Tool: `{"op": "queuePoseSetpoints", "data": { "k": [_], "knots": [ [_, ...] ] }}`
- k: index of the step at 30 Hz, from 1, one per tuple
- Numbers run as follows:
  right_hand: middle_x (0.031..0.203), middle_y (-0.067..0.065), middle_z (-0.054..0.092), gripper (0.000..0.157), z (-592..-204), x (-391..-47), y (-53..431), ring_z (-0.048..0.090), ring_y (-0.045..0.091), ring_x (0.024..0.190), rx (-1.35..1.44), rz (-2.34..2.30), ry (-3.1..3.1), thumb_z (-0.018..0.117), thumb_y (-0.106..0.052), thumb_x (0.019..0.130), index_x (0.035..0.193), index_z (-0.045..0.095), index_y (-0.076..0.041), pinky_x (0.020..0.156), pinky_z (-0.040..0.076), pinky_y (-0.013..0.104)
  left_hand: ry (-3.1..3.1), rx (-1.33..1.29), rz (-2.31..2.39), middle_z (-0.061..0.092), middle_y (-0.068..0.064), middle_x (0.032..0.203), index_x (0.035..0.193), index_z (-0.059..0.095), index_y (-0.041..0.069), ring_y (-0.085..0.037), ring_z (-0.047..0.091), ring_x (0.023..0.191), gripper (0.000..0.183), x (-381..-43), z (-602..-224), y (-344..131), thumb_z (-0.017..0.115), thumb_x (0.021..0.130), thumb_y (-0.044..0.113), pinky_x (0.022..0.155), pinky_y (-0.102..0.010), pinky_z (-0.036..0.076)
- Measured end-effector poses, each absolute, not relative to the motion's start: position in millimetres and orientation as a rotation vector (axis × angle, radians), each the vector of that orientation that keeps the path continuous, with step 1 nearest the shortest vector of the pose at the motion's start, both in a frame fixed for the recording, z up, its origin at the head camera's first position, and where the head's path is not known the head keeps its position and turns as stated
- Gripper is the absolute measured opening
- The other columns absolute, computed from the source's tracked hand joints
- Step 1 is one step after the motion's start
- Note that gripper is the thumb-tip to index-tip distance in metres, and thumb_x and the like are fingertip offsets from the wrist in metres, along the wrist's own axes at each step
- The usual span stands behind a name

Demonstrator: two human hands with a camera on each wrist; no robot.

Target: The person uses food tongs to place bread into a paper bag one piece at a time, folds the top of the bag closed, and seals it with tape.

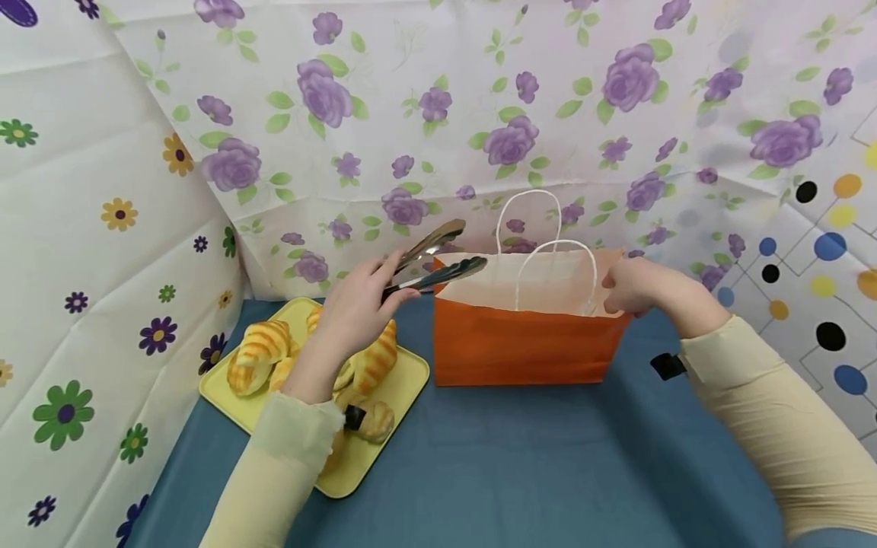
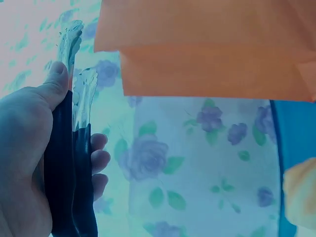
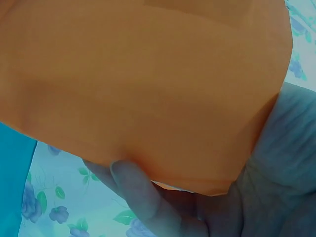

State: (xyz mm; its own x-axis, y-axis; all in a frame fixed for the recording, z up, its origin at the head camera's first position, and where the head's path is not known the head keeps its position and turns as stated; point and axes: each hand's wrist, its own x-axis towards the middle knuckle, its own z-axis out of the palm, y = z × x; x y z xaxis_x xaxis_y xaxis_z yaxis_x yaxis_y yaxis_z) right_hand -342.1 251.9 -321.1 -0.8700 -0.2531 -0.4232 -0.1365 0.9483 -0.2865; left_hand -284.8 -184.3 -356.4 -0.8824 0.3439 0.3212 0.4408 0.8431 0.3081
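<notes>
Gripping tongs [image 1: 450, 273] in left hand [image 1: 352, 312], orange bag [image 1: 524, 346] in right hand [image 1: 642, 287], with bread [image 1: 262, 344] still on tray [image 1: 409, 375], can't see any bagged tbh.

Left hand [image 1: 356, 308], right hand [image 1: 637, 285] curled

orange paper bag [image 1: 524, 344] at right fingers [image 3: 140, 195]; black-and-silver metal tongs [image 1: 441, 275] in left fingers [image 2: 100, 161]; yellow rectangular tray [image 1: 413, 373] below them; purple-floral white cloth [image 1: 438, 57] behind.
</notes>
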Motion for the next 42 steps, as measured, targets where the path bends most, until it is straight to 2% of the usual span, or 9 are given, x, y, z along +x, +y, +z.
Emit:
{"op": "queuePoseSetpoints", "data": {
  "k": [7, 10, 13, 20, 27, 35, 38, 40, 42],
  "knots": [
    [0.137, 0.032, 0.063, 0.057, -324.7, -342.0, 249.0, 0.042, 0.016, 0.054, -0.299, -0.396, 2.615, 0.061, -0.011, 0.097, 0.147, 0.053, 0.016, 0.060, 0.043, 0.035, -2.772, -0.471, -0.693, 0.064, -0.009, 0.113, 0.166, 0.043, 0.016, -0.025, 0.058, 0.085, 0.075, -250.5, -388.0, -222.9, 0.065, 0.105, 0.053, 0.069, -0.041, 0.046],
    [0.148, 0.036, 0.054, 0.056, -326.7, -341.2, 245.7, 0.052, 0.020, 0.062, -0.314, -0.388, 2.615, 0.063, -0.015, 0.101, 0.147, 0.053, 0.015, 0.064, 0.048, 0.036, -2.773, -0.428, -0.713, 0.064, -0.007, 0.107, 0.163, 0.048, 0.015, -0.022, 0.057, 0.082, 0.072, -230.8, -403.5, -245.7, 0.067, 0.104, 0.051, 0.067, -0.040, 0.044],
    [0.150, 0.036, 0.052, 0.055, -326.7, -339.4, 244.3, 0.058, 0.024, 0.069, -0.322, -0.386, 2.623, 0.063, -0.016, 0.102, 0.147, 0.054, 0.015, 0.067, 0.051, 0.037, -2.789, -0.393, -0.710, 0.064, -0.007, 0.102, 0.161, 0.051, 0.013, -0.021, 0.056, 0.081, 0.070, -215.3, -418.9, -266.0, 0.069, 0.104, 0.049, 0.067, -0.039, 0.043],
    [0.150, 0.036, 0.052, 0.056, -323.9, -339.8, 243.5, 0.054, 0.022, 0.062, -0.349, -0.380, 2.631, 0.063, -0.017, 0.104, 0.149, 0.053, 0.014, 0.066, 0.050, 0.038, -2.883, -0.330, -0.664, 0.069, -0.018, 0.118, 0.159, 0.053, 0.007, -0.031, 0.066, 0.092, 0.076, -188.4, -445.0, -297.1, 0.074, 0.100, 0.051, 0.075, -0.050, 0.052],
    [0.151, 0.036, 0.051, 0.057, -321.2, -338.9, 244.3, 0.067, 0.027, 0.079, -0.344, -0.354, 2.628, 0.065, -0.020, 0.105, 0.149, 0.052, 0.014, 0.075, 0.058, 0.044, -2.964, -0.325, -0.569, 0.067, -0.005, 0.102, 0.154, 0.060, 0.009, -0.014, 0.056, 0.075, 0.077, -167.2, -463.8, -314.9, 0.080, 0.094, 0.054, 0.062, -0.037, 0.045],
    [0.149, 0.036, 0.052, 0.059, -319.4, -338.2, 248.2, 0.067, 0.030, 0.082, -0.334, -0.352, 2.623, 0.066, -0.023, 0.105, 0.150, 0.052, 0.013, 0.075, 0.058, 0.044, -3.003, -0.358, -0.495, 0.067, -0.005, 0.101, 0.154, 0.060, 0.009, -0.013, 0.056, 0.074, 0.080, -156.7, -463.1, -324.5, 0.081, 0.092, 0.056, 0.061, -0.037, 0.047],
    [0.137, 0.034, 0.061, 0.060, -319.3, -336.9, 251.3, 0.067, 0.028, 0.080, -0.323, -0.352, 2.623, 0.066, -0.025, 0.104, 0.149, 0.053, 0.013, 0.075, 0.058, 0.044, -3.018, -0.392, -0.480, 0.068, -0.005, 0.105, 0.153, 0.061, 0.009, -0.011, 0.057, 0.076, 0.080, -154.9, -459.0, -327.3, 0.081, 0.092, 0.057, 0.061, -0.037, 0.047],
    [0.115, 0.027, 0.067, 0.061, -319.1, -334.7, 253.6, 0.063, 0.026, 0.074, -0.316, -0.361, 2.618, 0.065, -0.026, 0.104, 0.150, 0.052, 0.013, 0.071, 0.055, 0.042, -3.019, -0.427, -0.461, 0.068, -0.003, 0.104, 0.152, 0.062, 0.009, -0.011, 0.057, 0.076, 0.079, -154.5, -457.3, -328.7, 0.082, 0.092, 0.056, 0.061, -0.036, 0.046],
    [0.098, 0.020, 0.066, 0.062, -319.5, -332.7, 256.0, 0.059, 0.025, 0.069, -0.320, -0.364, 2.616, 0.065, -0.028, 0.104, 0.150, 0.052, 0.013, 0.069, 0.052, 0.041, -3.008, -0.478, -0.430, 0.067, -0.002, 0.103, 0.151, 0.063, 0.010, -0.011, 0.057, 0.076, 0.078, -154.2, -457.3, -329.3, 0.083, 0.090, 0.054, 0.062, -0.036, 0.047]
  ]
}}
